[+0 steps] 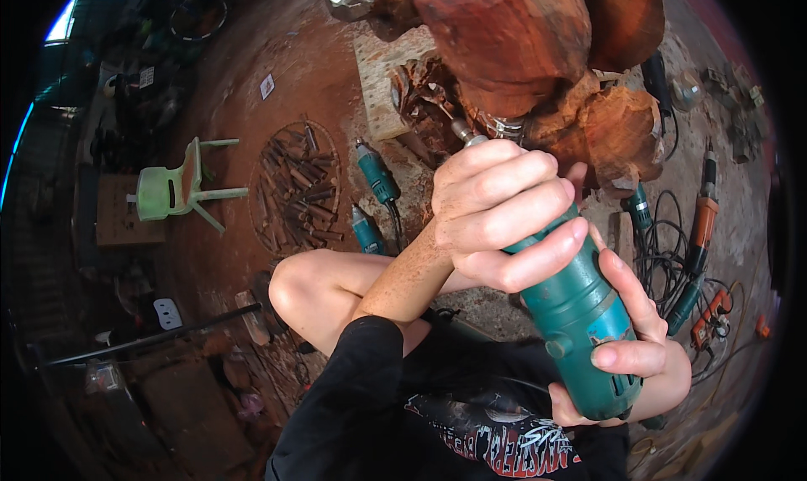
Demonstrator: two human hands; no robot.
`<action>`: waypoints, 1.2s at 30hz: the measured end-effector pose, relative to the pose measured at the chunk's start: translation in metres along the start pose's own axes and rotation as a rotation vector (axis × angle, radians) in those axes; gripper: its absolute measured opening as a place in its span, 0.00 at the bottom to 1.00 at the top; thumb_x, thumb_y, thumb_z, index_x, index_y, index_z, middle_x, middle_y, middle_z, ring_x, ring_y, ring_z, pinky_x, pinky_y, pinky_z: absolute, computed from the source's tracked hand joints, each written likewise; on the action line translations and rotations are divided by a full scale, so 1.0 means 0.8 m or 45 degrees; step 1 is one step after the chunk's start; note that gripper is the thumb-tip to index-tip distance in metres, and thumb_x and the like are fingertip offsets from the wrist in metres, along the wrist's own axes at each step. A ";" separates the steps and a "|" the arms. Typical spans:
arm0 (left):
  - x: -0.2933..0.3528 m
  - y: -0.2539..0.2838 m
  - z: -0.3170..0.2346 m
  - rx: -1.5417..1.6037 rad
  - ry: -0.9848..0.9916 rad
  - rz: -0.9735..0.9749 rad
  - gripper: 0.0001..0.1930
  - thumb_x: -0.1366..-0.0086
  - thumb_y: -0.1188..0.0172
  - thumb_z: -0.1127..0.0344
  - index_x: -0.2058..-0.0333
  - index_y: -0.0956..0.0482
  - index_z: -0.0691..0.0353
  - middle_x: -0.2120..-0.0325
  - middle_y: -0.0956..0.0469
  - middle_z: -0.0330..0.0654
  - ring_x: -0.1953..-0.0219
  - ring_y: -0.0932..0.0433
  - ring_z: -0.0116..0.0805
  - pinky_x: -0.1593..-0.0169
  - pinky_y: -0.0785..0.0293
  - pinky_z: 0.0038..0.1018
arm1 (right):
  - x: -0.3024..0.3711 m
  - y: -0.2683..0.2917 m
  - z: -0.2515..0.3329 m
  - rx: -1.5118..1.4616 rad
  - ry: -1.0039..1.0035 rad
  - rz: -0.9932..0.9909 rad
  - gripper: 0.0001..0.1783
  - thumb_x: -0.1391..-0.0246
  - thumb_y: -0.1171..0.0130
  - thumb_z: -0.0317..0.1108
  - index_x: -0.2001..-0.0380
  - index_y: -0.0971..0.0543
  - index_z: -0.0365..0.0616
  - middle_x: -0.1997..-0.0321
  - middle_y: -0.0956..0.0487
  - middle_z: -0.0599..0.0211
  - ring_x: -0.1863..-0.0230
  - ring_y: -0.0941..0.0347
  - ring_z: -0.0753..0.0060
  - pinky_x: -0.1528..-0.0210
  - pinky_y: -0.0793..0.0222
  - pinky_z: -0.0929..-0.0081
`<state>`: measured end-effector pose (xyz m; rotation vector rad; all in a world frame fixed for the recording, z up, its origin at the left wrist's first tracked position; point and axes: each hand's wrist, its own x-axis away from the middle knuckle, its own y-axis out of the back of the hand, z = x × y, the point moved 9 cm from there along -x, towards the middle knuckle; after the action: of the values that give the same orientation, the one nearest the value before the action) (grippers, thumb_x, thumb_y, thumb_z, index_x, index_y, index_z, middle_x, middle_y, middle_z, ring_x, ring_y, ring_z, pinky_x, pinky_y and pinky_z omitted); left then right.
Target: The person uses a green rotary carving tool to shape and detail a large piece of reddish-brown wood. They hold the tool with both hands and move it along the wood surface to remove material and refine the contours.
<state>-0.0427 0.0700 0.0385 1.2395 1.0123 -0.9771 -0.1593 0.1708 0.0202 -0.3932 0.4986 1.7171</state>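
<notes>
Place: low over a dusty red floor [252, 69], close against a large reddish wood carving [513, 35].
Tool: a green die grinder [572, 300] is held at a slant, its metal tip [461, 131] pointed up into a hollow of the carving.
Step in hand: carving appears to be under way, with the bit set at or just beside the wood; actual contact cannot be told.
Left hand [500, 220]: the grip is closed tightly round the front of the grinder body, fingers wrapped over it.
Right hand [630, 338]: the grip is closed round the rear of the body, thumb laid across its end.
Next move: a steady two-handed hold is judged to be needed, with the bit guided lightly so it is not snagged in the grain.
Nearby: two more green grinders [376, 174] are laid on the floor, beside a round tray of chisels [296, 191]; a green plastic chair [172, 188] lies tipped over; orange tools and tangled cables [702, 220] are spread at the right.
</notes>
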 end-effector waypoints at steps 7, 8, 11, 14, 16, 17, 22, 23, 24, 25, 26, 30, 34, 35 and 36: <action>-0.001 0.001 -0.022 0.147 -0.174 -0.022 0.27 0.51 0.21 0.83 0.54 0.19 0.52 0.62 0.17 0.37 0.64 0.16 0.35 0.65 0.20 0.29 | 0.096 0.002 -0.029 0.335 -0.064 -0.655 0.34 0.50 0.20 0.36 0.43 0.27 0.52 0.30 0.33 0.24 0.38 0.25 0.22 0.41 0.19 0.43; -0.001 0.002 -0.027 0.150 -0.189 -0.018 0.26 0.51 0.21 0.83 0.55 0.18 0.52 0.62 0.18 0.37 0.65 0.17 0.34 0.65 0.20 0.29 | 0.107 0.012 -0.027 0.321 -0.052 -0.679 0.32 0.50 0.20 0.40 0.44 0.25 0.50 0.33 0.30 0.23 0.41 0.22 0.24 0.43 0.18 0.46; -0.001 0.010 -0.042 0.151 -0.179 0.016 0.24 0.50 0.22 0.83 0.56 0.17 0.53 0.63 0.18 0.37 0.66 0.17 0.34 0.65 0.20 0.28 | 0.122 0.039 -0.010 0.037 0.010 -0.483 0.33 0.50 0.19 0.49 0.45 0.19 0.45 0.40 0.23 0.21 0.47 0.16 0.30 0.49 0.15 0.53; -0.006 0.025 -0.052 0.155 -0.107 0.095 0.21 0.49 0.22 0.80 0.57 0.16 0.54 0.63 0.17 0.38 0.66 0.16 0.35 0.65 0.20 0.28 | 0.096 0.029 0.024 -0.034 0.065 -0.268 0.37 0.50 0.20 0.51 0.42 0.17 0.40 0.45 0.20 0.21 0.48 0.15 0.32 0.51 0.15 0.57; -0.004 0.037 -0.058 0.155 -0.040 0.145 0.19 0.47 0.23 0.76 0.57 0.16 0.55 0.63 0.17 0.39 0.67 0.15 0.37 0.65 0.19 0.29 | 0.091 0.023 0.031 0.032 0.088 -0.144 0.38 0.50 0.20 0.52 0.42 0.16 0.38 0.48 0.19 0.20 0.49 0.15 0.31 0.52 0.15 0.59; 0.001 0.041 -0.063 0.150 -0.036 0.188 0.18 0.48 0.23 0.76 0.58 0.16 0.55 0.63 0.16 0.40 0.66 0.15 0.37 0.65 0.19 0.29 | 0.095 0.020 0.031 0.060 0.057 -0.095 0.38 0.51 0.20 0.54 0.44 0.15 0.38 0.49 0.19 0.20 0.49 0.15 0.31 0.53 0.15 0.60; -0.015 0.084 -0.089 0.147 0.008 0.292 0.16 0.50 0.24 0.72 0.60 0.16 0.57 0.66 0.17 0.41 0.66 0.15 0.37 0.65 0.19 0.29 | 0.094 -0.007 0.053 0.123 0.069 0.007 0.36 0.52 0.21 0.56 0.49 0.12 0.37 0.51 0.15 0.32 0.51 0.13 0.40 0.53 0.14 0.65; -0.021 0.094 -0.096 0.115 -0.020 0.269 0.15 0.50 0.28 0.69 0.61 0.16 0.57 0.66 0.17 0.40 0.67 0.15 0.37 0.65 0.20 0.29 | 0.087 -0.009 0.057 0.137 0.107 0.068 0.37 0.52 0.21 0.56 0.49 0.13 0.35 0.50 0.14 0.35 0.52 0.12 0.42 0.53 0.14 0.65; -0.030 0.107 -0.101 0.092 -0.047 0.278 0.15 0.50 0.29 0.68 0.62 0.16 0.57 0.67 0.17 0.40 0.67 0.15 0.37 0.65 0.19 0.30 | 0.079 -0.011 0.059 0.148 0.149 0.131 0.37 0.52 0.20 0.55 0.49 0.13 0.33 0.50 0.13 0.38 0.53 0.11 0.45 0.53 0.14 0.65; -0.040 0.119 -0.104 0.072 -0.074 0.339 0.15 0.51 0.30 0.67 0.62 0.16 0.57 0.67 0.17 0.40 0.66 0.15 0.37 0.65 0.19 0.30 | 0.069 -0.003 0.059 0.186 0.119 0.096 0.36 0.50 0.23 0.51 0.47 0.15 0.33 0.47 0.14 0.40 0.51 0.13 0.47 0.51 0.16 0.65; -0.050 0.128 -0.106 0.056 -0.100 0.384 0.15 0.52 0.31 0.67 0.63 0.16 0.57 0.67 0.17 0.40 0.66 0.15 0.37 0.64 0.19 0.30 | 0.052 0.011 0.066 0.257 0.077 -0.013 0.34 0.48 0.25 0.47 0.44 0.16 0.33 0.45 0.15 0.41 0.48 0.14 0.49 0.48 0.17 0.64; -0.085 0.158 -0.110 -0.044 -0.172 0.597 0.16 0.55 0.32 0.66 0.63 0.16 0.57 0.67 0.18 0.40 0.65 0.15 0.37 0.63 0.18 0.31 | -0.032 0.060 0.106 0.562 -0.040 -0.681 0.30 0.40 0.35 0.29 0.35 0.23 0.31 0.37 0.18 0.48 0.39 0.19 0.57 0.37 0.24 0.61; -0.095 0.180 -0.113 -0.200 -0.189 0.755 0.17 0.58 0.33 0.66 0.64 0.15 0.55 0.66 0.18 0.39 0.64 0.15 0.36 0.62 0.18 0.30 | -0.144 0.057 0.109 1.043 -0.305 -0.785 0.45 0.43 0.26 0.48 0.25 0.32 0.53 0.25 0.30 0.49 0.25 0.34 0.45 0.21 0.44 0.54; -0.096 0.181 -0.113 -0.230 -0.167 0.761 0.18 0.59 0.33 0.67 0.64 0.15 0.54 0.66 0.18 0.38 0.65 0.16 0.34 0.61 0.19 0.30 | -0.196 0.048 0.117 1.303 -0.354 -0.724 0.43 0.44 0.25 0.49 0.28 0.28 0.50 0.29 0.26 0.47 0.27 0.31 0.47 0.24 0.38 0.56; -0.090 0.181 -0.111 -0.232 -0.124 0.747 0.17 0.58 0.33 0.67 0.63 0.15 0.53 0.66 0.18 0.37 0.64 0.16 0.34 0.61 0.18 0.30 | -0.210 0.050 0.115 1.231 -0.113 -0.769 0.42 0.45 0.25 0.52 0.30 0.27 0.49 0.30 0.25 0.48 0.28 0.31 0.47 0.26 0.36 0.55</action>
<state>0.0714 0.1722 0.1416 1.2217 0.5893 -0.4705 -0.1643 0.0732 0.1895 0.2246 0.9554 0.7676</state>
